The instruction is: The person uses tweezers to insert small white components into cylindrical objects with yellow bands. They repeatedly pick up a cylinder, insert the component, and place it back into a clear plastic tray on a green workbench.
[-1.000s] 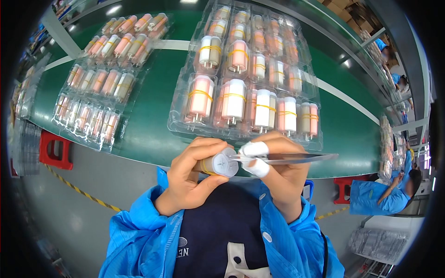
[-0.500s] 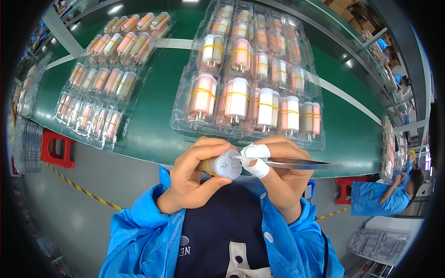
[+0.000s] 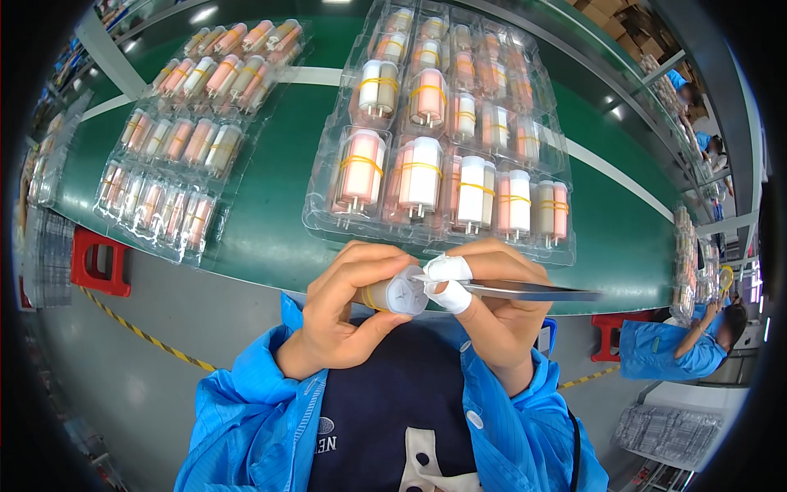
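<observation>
My left hand [image 3: 340,307] wraps round a bundle of cylinders [image 3: 403,293], with a yellow rubber band round its side and its pale grey end turned to the right. My right hand [image 3: 496,299] pinches a pair of metal tweezers [image 3: 525,289] between thumb and forefinger, both tips wrapped in white tape. The tweezers' points reach the bundle's pale end; whether they grip anything there is too small to tell. Just beyond my hands stands a clear plastic tray [image 3: 328,215] holding several banded pink, white and grey cylinders [image 3: 422,176] with metal prongs.
More clear trays of banded cylinders [image 3: 197,141] lie at the left on the green table [image 3: 270,189]. Red stools [image 3: 100,262] stand on the floor at left and right. At the far right sits a person in a blue coat [image 3: 656,348], near a stack of clear trays [image 3: 668,430].
The bundle's end has turned slightly in my left hand. My right fingers and the tweezers have shifted a little to the left. The person at the right has moved slightly.
</observation>
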Demonstrator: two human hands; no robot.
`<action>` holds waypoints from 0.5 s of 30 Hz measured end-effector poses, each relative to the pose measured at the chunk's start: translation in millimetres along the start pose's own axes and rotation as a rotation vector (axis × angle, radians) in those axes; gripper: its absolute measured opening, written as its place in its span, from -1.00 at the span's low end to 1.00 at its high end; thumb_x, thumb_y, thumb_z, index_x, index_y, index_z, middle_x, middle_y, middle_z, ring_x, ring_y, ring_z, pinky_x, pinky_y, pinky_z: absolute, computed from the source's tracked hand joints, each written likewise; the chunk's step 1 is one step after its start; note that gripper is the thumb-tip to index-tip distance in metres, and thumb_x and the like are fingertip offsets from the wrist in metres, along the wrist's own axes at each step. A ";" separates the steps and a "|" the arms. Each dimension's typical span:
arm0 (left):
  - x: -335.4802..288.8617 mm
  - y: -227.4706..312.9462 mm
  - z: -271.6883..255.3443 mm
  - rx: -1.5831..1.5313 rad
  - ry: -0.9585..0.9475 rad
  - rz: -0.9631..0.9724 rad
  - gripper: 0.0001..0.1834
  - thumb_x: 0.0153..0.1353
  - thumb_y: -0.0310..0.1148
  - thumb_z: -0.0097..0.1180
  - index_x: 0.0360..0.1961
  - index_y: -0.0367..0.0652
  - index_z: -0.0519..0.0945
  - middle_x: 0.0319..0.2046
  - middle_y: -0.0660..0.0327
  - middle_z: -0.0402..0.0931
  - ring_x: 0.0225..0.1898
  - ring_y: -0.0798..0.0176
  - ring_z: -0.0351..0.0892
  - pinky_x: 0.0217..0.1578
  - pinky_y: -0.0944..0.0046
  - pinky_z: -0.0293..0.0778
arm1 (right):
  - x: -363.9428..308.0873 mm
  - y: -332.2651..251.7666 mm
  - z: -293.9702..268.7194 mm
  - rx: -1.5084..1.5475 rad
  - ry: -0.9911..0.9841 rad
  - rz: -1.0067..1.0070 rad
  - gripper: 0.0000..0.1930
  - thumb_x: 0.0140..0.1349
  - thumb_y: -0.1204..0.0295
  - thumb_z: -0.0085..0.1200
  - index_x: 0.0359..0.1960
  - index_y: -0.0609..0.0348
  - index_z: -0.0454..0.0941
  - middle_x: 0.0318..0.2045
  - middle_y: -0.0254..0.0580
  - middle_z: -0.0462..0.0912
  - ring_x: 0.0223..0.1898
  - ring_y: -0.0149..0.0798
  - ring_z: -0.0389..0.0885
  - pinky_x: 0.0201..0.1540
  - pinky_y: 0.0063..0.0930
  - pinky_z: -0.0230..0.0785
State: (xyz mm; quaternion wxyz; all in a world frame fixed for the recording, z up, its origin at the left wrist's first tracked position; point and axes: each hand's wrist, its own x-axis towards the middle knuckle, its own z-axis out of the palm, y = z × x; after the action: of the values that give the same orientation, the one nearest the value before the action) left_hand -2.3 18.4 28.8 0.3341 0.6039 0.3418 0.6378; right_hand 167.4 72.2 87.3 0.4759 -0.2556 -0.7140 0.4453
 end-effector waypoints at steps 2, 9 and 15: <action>0.6 0.1 -0.3 0.044 0.000 0.016 -0.51 -0.04 -0.55 0.31 -0.02 -0.36 0.48 -0.11 -0.06 0.52 -0.13 0.06 0.53 -0.12 0.20 0.41 | -0.6 1.9 -0.2 -0.007 -0.004 0.006 -0.85 0.04 0.64 0.18 -0.31 0.32 0.62 -0.41 -0.06 0.63 -0.40 -0.31 0.61 -0.35 -0.54 0.44; -0.9 -7.0 -2.9 0.154 -0.047 0.115 -0.52 -0.05 -0.52 0.33 -0.04 -0.35 0.50 -0.13 -0.06 0.53 -0.17 0.06 0.53 -0.15 0.20 0.42 | 4.7 -0.4 -5.0 -0.032 -0.094 0.040 -0.88 0.03 0.64 0.17 -0.35 0.32 0.62 -0.44 -0.09 0.62 -0.43 -0.32 0.60 -0.38 -0.53 0.41; 1.8 14.3 -1.7 0.105 -0.073 -0.063 -0.52 -0.02 -0.48 0.34 -0.05 -0.37 0.48 -0.10 -0.06 0.49 -0.13 0.09 0.53 -0.11 0.22 0.43 | 0.8 2.4 -10.3 0.193 0.068 0.070 -0.86 0.01 0.65 0.18 -0.34 0.35 0.60 -0.41 -0.08 0.62 -0.36 -0.31 0.60 -0.32 -0.53 0.42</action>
State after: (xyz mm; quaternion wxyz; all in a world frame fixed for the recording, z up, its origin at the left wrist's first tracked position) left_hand -4.3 12.1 41.7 0.3339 0.6324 0.3812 0.5859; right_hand 176.2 78.1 87.1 0.5063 -0.2484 -0.6419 0.5195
